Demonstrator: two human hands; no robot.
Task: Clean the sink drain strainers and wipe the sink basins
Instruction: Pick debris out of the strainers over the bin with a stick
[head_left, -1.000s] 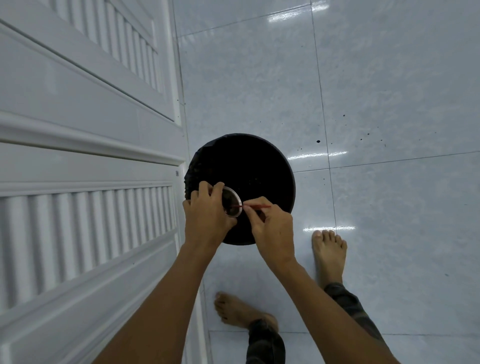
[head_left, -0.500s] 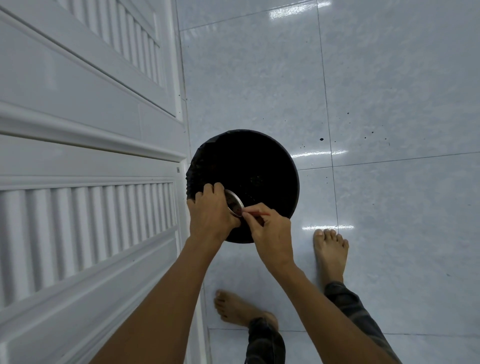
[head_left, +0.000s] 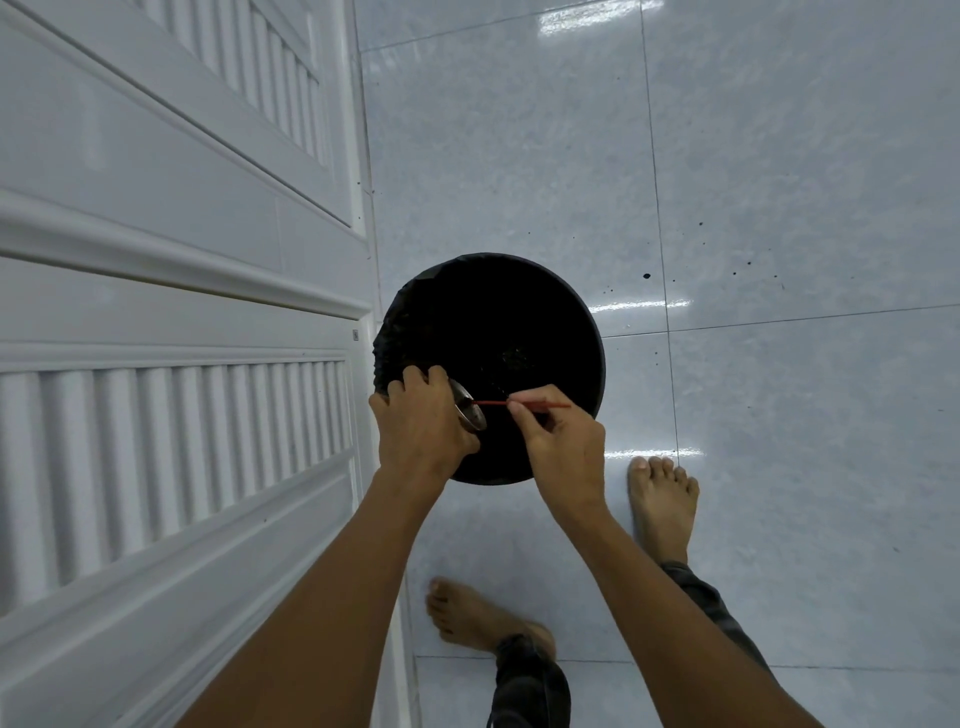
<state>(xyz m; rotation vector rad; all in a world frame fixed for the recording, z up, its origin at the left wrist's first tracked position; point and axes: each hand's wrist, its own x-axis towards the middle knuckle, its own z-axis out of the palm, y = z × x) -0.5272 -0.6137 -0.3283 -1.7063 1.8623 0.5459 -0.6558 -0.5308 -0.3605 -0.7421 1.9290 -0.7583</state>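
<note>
Pale glossy floor tiles (head_left: 779, 156), bare feet at the bottom. Left hand (head_left: 421, 421) is clamped round the small round metal drain strainer (head_left: 470, 413), tilted over the black lined bin (head_left: 493, 332). Right hand (head_left: 563, 444) pinches a thin red stick (head_left: 519, 404), tip at the mesh. Strainer looks light, stiff, probably slick, so grip the rim. Stick hand has pulled back a bit since a moment ago

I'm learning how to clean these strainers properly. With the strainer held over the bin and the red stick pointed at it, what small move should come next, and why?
Probably push the red stick back into the strainer and scrape again. The left hand holds the strainer tilted over the black bin, the right hand pinches the stick, and its tip sits at the strainer's rim, so loosened bits should fall into the bin.
</note>
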